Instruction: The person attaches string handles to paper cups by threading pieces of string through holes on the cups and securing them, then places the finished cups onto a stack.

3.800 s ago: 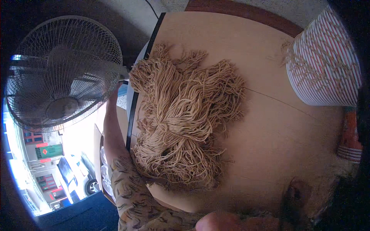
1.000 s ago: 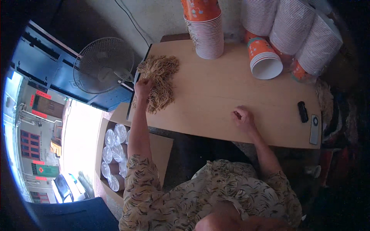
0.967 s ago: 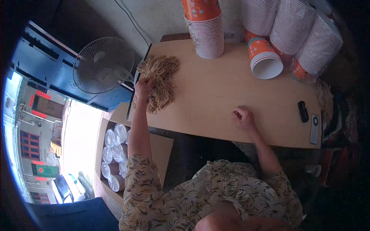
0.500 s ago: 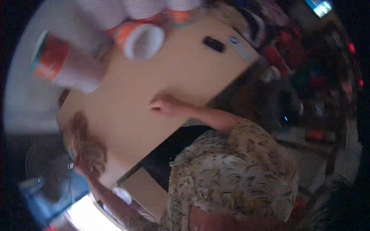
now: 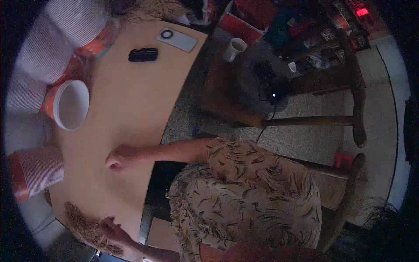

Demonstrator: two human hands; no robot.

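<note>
My right hand (image 5: 120,158) is closed in a loose fist or pinch above the wooden table (image 5: 126,102). Whatever its fingers hold, if anything, is hidden. At the near left end, my left hand (image 5: 114,232) is beside a shaggy brown bundle of fibres (image 5: 80,222). Its fingers look slightly bent and apart, though dim light blurs them; no object shows in them. Past my right hand, a white tub with an orange outside (image 5: 71,105) lies tipped, its mouth facing me. A stack of ribbed white-and-orange tubs (image 5: 41,171) lies on its side at the left edge.
More tall stacks of tubs (image 5: 46,46) line the far left. A black case-like object (image 5: 143,55) and a pale flat object with a dark ring (image 5: 176,40) lie at the table's far end. A white mug (image 5: 235,49) and a wooden stool or chair frame (image 5: 312,121) are to the right.
The view has swung to the right, so the table and tubs now appear farther left. My right hand stays closed over the table; my left hand remains by the brown bundle.
</note>
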